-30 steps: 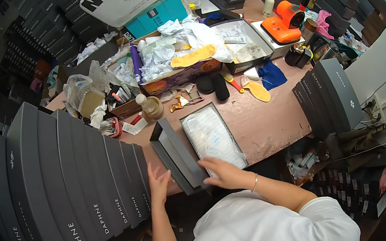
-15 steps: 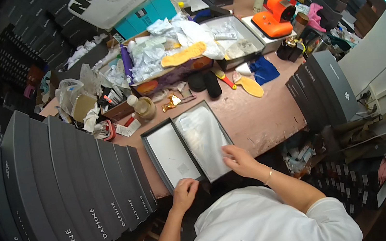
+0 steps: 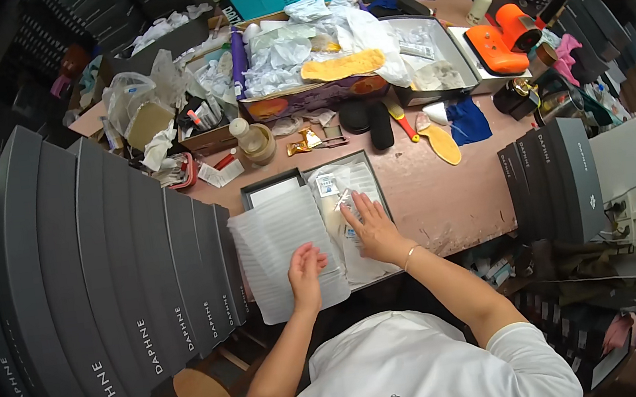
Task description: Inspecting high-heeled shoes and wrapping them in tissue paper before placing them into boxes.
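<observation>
One open box [image 3: 375,183], right hand [image 3: 373,233] over contents [image 3: 329,189], left hand [image 3: 306,279] over sheet [image 3: 275,240]

Lid [image 3: 274,191] mostly beneath foam sheet [image 3: 276,248]

Left hand [image 3: 307,277] over white foam sheet [image 3: 271,241], right hand [image 3: 374,231] over open grey box [image 3: 378,181], pinkish table [image 3: 446,194]

The person's left grip [image 3: 307,279] is forming a loose curl, fingers bending and pointing forward. Farther forward and to its right, the right grip [image 3: 375,233] is extending fanned fingers, its back facing up. The left forearm [image 3: 284,357] is slanting back and leftward from its grip; the right forearm [image 3: 458,286], back and rightward.
</observation>
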`<action>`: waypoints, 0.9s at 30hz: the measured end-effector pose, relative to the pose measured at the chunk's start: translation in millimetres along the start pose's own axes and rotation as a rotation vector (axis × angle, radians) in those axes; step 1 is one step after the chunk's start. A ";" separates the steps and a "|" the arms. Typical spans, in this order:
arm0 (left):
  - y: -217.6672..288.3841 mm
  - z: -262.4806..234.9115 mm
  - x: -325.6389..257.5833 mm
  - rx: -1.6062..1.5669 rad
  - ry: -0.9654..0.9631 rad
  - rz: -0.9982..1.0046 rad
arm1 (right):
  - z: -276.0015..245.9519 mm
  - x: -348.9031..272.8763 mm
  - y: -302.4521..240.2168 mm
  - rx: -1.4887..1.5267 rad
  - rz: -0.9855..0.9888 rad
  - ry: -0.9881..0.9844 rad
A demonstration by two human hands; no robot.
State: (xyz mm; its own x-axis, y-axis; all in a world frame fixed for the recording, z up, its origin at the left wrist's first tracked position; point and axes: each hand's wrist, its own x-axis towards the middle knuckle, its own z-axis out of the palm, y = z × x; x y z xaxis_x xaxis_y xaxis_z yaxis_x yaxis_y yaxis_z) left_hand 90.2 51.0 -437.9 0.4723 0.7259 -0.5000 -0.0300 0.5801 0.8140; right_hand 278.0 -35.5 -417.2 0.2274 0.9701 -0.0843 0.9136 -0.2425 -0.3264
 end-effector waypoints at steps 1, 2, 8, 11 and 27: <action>12.5 7.8 -5.5 0.112 -0.085 0.045 | 8.2 11.4 1.6 0.001 -0.012 -0.014; 10.7 16.0 -7.2 0.089 -0.154 0.100 | 14.8 21.3 2.5 0.002 -0.021 -0.026; -1.0 25.7 5.5 -0.014 -0.180 -0.062 | 10.2 20.5 21.0 0.031 -0.115 -0.066; 0.1 34.7 -1.7 -0.240 -0.208 -0.254 | -7.1 -3.5 10.9 0.313 0.031 0.042; -10.8 11.1 12.2 -0.908 -0.333 -0.441 | 36.5 -27.3 -28.5 0.146 0.146 -0.036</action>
State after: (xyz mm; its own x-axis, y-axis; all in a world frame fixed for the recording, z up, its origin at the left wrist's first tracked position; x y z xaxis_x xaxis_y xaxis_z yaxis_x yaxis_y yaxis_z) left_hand 106.1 49.5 -449.5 0.8148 0.3261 -0.4793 -0.3789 0.9253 -0.0145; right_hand 233.5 -55.1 -439.9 0.3398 0.9244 -0.1733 0.8125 -0.3813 -0.4410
